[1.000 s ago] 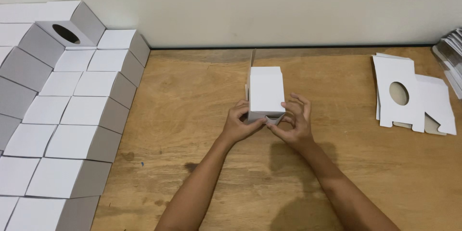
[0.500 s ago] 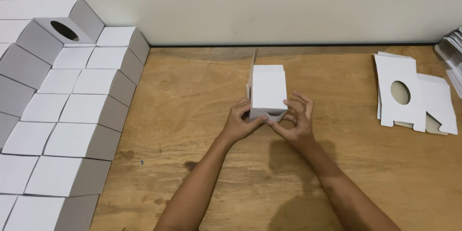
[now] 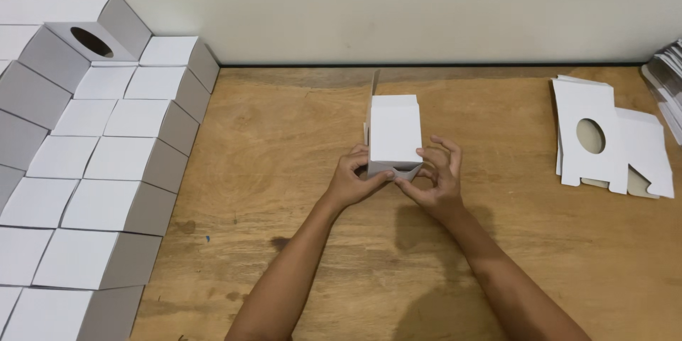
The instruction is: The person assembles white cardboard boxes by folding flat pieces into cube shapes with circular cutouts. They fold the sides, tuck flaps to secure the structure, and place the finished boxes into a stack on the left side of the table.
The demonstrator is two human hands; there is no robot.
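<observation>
White cardboard forms the small box [image 3: 395,135] that stands near the middle of the wooden desk [image 3: 284,156], a little toward the back wall. Both hands meet at the near end of this box. The left hand [image 3: 353,183] holds the near left corner, and its grip is pressed on the cardboard, with the thumb at the lower edge. The right hand [image 3: 437,179] is at the near right corner; its thumb and first finger pinch the bottom flaps, while the other fingers are spread and curved above the box side. At the near end of the box the flaps are folded inward, and a small dark gap shows between them. At the far end one narrow flap stands up, so that end is not closed. On the left part of the desk many finished white boxes [image 3: 92,170] lie in close rows, touching each other, and one of them at the back has a round hole [image 3: 91,41] on its side. On the right, well apart from the hands, a small pile of flat unfolded box sheets [image 3: 611,143] lies on the desk, and the top sheet has an oval opening. At the far right edge another stack of sheets [image 3: 668,74] is only partly visible.
</observation>
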